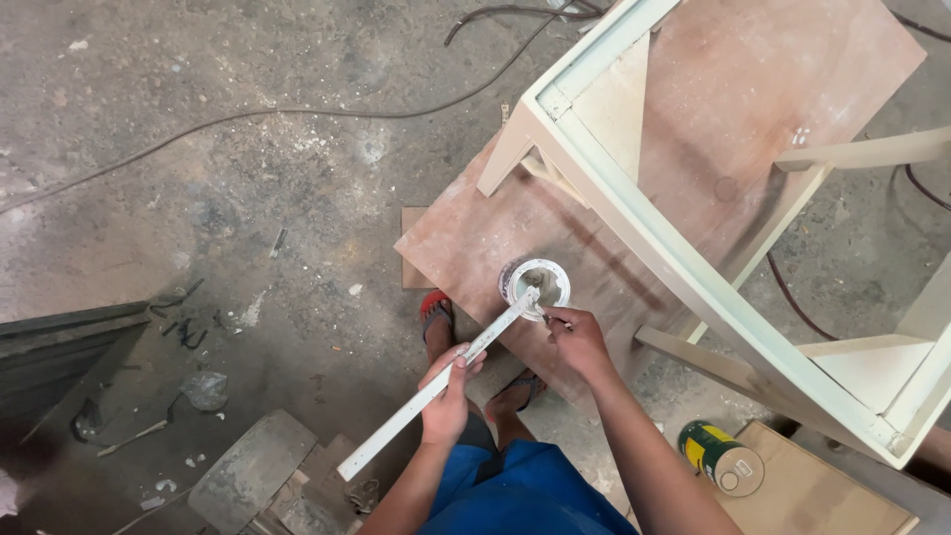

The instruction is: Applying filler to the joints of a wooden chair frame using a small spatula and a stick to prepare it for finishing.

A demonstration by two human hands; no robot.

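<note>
My left hand (448, 391) grips a long, thin white strip (396, 426) near its middle; the strip's far end reaches over an open round can of whitish filler (536, 279). My right hand (577, 340) pinches a small tool whose tip touches the strip's end at the can's rim. The can stands on a reddish-brown plywood sheet (475, 238) lying on the floor. A cream-painted wooden frame (644, 218), tipped on its side, rests on the same sheet just right of the can. My feet in sandals are below the can.
A green and yellow tin (721, 458) lies on cardboard at the lower right. Cables (297, 109) run across the dusty concrete floor. Scrap metal, stone pieces and debris (248, 466) sit at the lower left, beside a dark panel (59, 347).
</note>
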